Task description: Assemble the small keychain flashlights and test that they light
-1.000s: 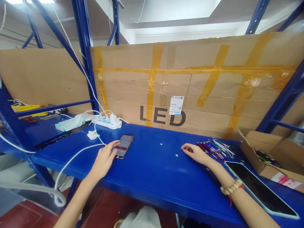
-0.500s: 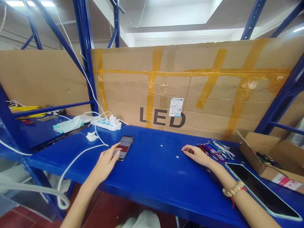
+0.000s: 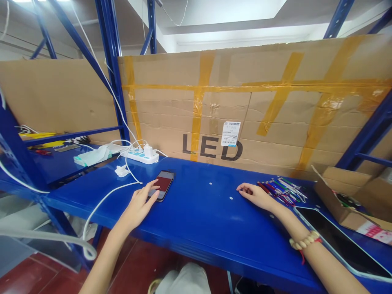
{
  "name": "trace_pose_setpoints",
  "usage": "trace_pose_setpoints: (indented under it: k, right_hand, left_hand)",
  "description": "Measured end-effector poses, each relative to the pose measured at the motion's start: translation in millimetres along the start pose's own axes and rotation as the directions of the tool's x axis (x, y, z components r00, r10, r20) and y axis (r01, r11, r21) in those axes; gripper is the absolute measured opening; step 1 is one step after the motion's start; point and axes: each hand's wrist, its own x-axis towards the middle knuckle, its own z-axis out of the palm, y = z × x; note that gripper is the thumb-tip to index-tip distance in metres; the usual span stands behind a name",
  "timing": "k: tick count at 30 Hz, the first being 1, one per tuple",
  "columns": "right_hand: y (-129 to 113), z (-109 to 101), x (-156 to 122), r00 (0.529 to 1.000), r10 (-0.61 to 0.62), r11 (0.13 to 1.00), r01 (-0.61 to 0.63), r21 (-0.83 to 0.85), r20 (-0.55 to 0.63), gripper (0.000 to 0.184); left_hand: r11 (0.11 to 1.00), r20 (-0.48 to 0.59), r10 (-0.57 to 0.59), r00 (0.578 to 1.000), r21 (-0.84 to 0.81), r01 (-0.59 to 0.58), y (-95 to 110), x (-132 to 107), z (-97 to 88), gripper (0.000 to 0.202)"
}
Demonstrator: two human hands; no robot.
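Observation:
My left hand [image 3: 141, 207] reaches over a smartphone [image 3: 164, 183] lying flat on the blue table, its fingers spread and a fingertip over the lit screen. The screen shows a dark red area, and the hand covers part of its lower left. My right hand [image 3: 252, 195] rests on the tabletop with loosely bent fingers and nothing visible in them. Just behind and right of it lies a pile of pens [image 3: 284, 190] in several colours. A tablet [image 3: 339, 241] with a pale edge lies beside my right forearm, which wears a beaded bracelet [image 3: 304, 241].
An opened cardboard box [image 3: 332, 200] stands at the right edge. At the left are a white power strip [image 3: 141, 155] with plugs, a white cable [image 3: 104, 200] and a face mask [image 3: 94, 155]. A tall cardboard sheet [image 3: 171, 114] marked LED closes off the back of the blue table [image 3: 196, 220].
The phone's screen has changed: digits shown before are gone from it. Both hands stay in nearly the same places on the table. The view has shifted slightly.

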Motion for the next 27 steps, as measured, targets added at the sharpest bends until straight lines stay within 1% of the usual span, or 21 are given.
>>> trace_pose_setpoints:
  k: [3, 8, 16, 22, 27]
  right_hand:
    - [-0.7, -0.4, 0.0, 1.0, 0.004, 1.0, -0.004, -0.008, 0.003, 0.024]
    - [-4.4, -1.5, -1.3, 1.0, 0.012, 1.0, -0.012, -0.008, 0.013, 0.024]
    - [-3.8, -1.3, -1.2, 1.0, 0.02, 1.0, -0.02, -0.002, 0.02, 0.024]
    - [-4.6, -1.5, -0.6, 0.999, 0.032, 0.999, -0.032, -0.006, 0.022, 0.024]
    - [-5.5, -0.7, -2.3, 0.998, 0.055, 0.998, -0.054, -0.012, 0.035, 0.025]
  left_hand:
    - [1.0, -0.01, 0.009, 1.0, 0.001, -0.009, 0.8, -0.5, -0.2, 0.048]
    - [1.0, 0.008, -0.012, 1.0, -0.01, 0.012, 2.1, -1.4, -1.0, 0.05]
    - [1.0, 0.001, 0.003, 1.0, 0.003, -0.003, -0.8, 0.4, -0.5, 0.049]
    - [0.999, 0.01, -0.043, 0.999, -0.006, 0.044, -1.7, 1.8, 0.4, 0.053]
    - [0.998, 0.025, -0.057, 0.998, -0.013, 0.057, -1.6, 2.6, 0.9, 0.055]
